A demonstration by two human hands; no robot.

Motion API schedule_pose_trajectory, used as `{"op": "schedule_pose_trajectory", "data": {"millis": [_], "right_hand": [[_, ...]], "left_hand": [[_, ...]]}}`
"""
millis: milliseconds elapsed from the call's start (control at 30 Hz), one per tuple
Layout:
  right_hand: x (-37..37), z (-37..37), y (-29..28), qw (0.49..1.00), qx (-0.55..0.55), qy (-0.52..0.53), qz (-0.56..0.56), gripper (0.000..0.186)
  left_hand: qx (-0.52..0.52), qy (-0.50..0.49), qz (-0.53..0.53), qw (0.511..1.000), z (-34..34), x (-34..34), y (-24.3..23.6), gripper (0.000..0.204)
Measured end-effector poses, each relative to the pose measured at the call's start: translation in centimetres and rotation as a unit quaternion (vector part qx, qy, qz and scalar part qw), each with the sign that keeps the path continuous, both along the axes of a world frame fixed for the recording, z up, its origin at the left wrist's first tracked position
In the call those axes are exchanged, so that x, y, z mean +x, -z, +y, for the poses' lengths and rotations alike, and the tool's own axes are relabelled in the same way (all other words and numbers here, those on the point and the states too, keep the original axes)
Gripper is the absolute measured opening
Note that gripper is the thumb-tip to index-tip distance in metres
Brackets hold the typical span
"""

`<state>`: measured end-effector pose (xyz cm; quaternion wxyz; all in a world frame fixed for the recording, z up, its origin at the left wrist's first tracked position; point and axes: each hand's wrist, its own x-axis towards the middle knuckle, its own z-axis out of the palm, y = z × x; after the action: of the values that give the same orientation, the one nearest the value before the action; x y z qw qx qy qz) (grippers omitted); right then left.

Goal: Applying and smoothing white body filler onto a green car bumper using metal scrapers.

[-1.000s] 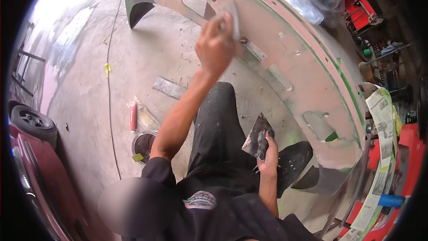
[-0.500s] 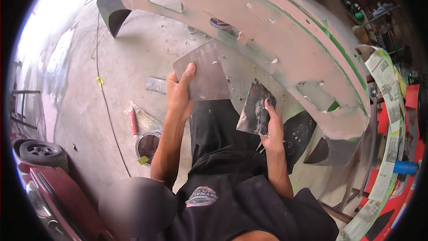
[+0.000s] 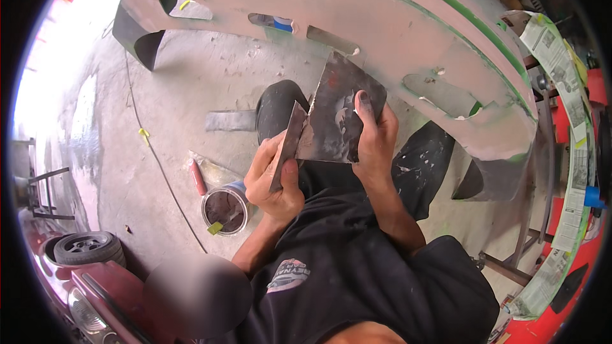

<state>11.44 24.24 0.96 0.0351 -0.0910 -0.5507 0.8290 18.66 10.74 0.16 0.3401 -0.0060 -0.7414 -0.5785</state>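
My left hand [image 3: 271, 185] is closed on a thin flat spreader [image 3: 288, 146], tilted nearly edge-on against a wider dark plate. My right hand [image 3: 376, 137] grips that dark plate [image 3: 328, 89], which is smeared with grey-pink paste along its left part and middle. Both hands are over my lap, in front of a large curved bumper [image 3: 376, 25] coated in patchy pink and green, with several cut-outs. Below and left of my hands stands an open can [image 3: 226, 210] of dark contents with a small yellow-green piece on its rim.
A red tube [image 3: 197, 178] and a grey strip [image 3: 229, 120] lie on the concrete floor [image 3: 166, 83], crossed by a cord. A maroon car part [image 3: 108, 286] and a wheel [image 3: 86, 248] are at lower left; newspaper-masked trim [image 3: 567, 229] is on a metal stand at right.
My left hand has come down from the bumper with the spreader and turned it edge-on against the dark plate. My right hand has raised the plate. The view has shifted.
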Motion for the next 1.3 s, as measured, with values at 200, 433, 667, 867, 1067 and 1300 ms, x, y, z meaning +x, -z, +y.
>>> {"op": "schedule_pose_trajectory", "data": {"millis": [200,433,667,867,1067,1300], "right_hand": [[-0.2,0.1,-0.5,1.000,-0.027,0.006,0.000,0.019],[-0.4,2.0,-1.1,1.000,-0.016,0.017,0.012,0.017],[1.5,4.4,0.4,0.999,-0.002,-0.043,-0.030,0.023],[2.5,4.6,1.6,0.995,0.016,-0.065,-0.071,0.023],[3.1,4.6,2.1,0.994,0.013,-0.048,-0.094,0.024],[3.5,5.1,2.9,0.994,0.001,-0.040,-0.102,0.024]], "left_hand": [[-0.060,0.035,0.021,0.997,1.0,1.4,0.5,0.022],[-0.142,0.193,-0.054,0.969,0.6,3.2,2.8,0.023],[0.238,-0.056,-0.254,0.936,-7.5,-0.6,3.2,0.024],[0.237,-0.051,-0.142,0.960,-12.3,-5.5,1.8,0.031],[0.134,-0.103,0.006,0.986,-16.9,-12.9,0.0,0.031],[-0.011,-0.168,0.091,0.982,-20.5,-19.0,-2.9,0.025]]}}
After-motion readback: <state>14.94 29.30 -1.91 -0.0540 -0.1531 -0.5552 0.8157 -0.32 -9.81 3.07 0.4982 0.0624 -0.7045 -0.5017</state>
